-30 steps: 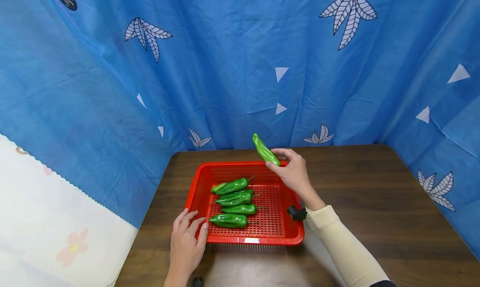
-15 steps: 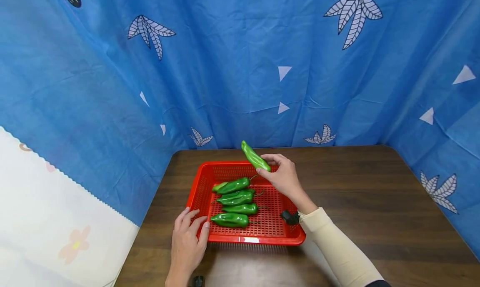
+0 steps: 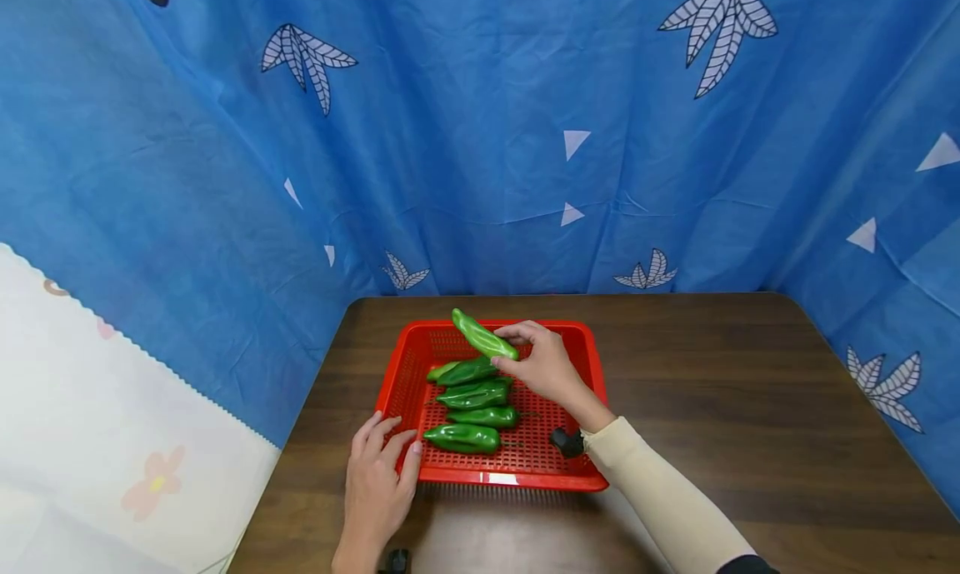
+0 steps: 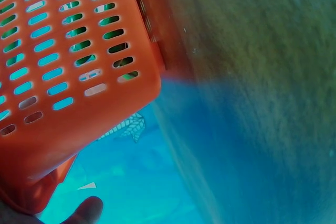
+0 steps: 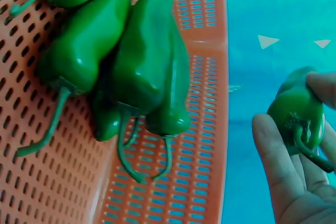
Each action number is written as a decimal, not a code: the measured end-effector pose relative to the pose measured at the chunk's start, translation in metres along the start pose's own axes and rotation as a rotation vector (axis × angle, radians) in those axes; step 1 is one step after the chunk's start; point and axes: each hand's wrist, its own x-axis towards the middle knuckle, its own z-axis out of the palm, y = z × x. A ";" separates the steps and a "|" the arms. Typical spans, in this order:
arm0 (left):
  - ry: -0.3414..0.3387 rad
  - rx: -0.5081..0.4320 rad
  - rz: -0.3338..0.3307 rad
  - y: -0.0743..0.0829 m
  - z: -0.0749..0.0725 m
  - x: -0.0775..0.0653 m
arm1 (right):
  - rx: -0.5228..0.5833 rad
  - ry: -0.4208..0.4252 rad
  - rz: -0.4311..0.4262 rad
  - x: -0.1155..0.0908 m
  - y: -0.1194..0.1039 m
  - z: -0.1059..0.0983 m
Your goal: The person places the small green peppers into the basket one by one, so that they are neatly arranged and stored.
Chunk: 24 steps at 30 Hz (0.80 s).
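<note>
My right hand (image 3: 551, 367) pinches a light green pepper (image 3: 478, 332) between thumb and fingers, above the back of a red plastic basket (image 3: 555, 481). The pepper slants, its tip up and to the left; its curved stem faces the camera in the right wrist view. Several darker green peppers (image 3: 468, 437) lie in a column on the left side of the basket floor, and some overlap at the back. My left hand (image 3: 380, 478) rests at the basket's front left corner, fingers spread and relaxed against the rim. A fingertip (image 4: 89, 209) shows beside the basket in the left wrist view.
The basket stands on a dark wooden table (image 3: 720, 391), which extends to its right. A blue patterned curtain (image 3: 465, 141) hangs behind and around the table. A pale cloth (image 3: 97, 441) is at the left. A black wrist camera (image 3: 566, 442) sits below my right wrist.
My right hand has moved left and down with the pepper, from the basket's back right corner to above the peppers at the back. The left hand stays at the rim.
</note>
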 end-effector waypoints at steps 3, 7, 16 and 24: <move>-0.007 0.001 -0.009 0.001 0.000 0.001 | -0.008 -0.051 -0.003 0.001 0.003 0.005; -0.014 0.013 -0.016 0.002 0.000 0.001 | -0.029 -0.124 -0.005 0.001 0.005 0.011; 0.003 0.010 0.000 0.002 0.000 0.001 | -0.031 -0.222 -0.025 0.001 0.007 0.017; 0.013 0.008 0.003 0.001 0.000 0.001 | -0.070 -0.257 -0.040 0.002 0.006 0.021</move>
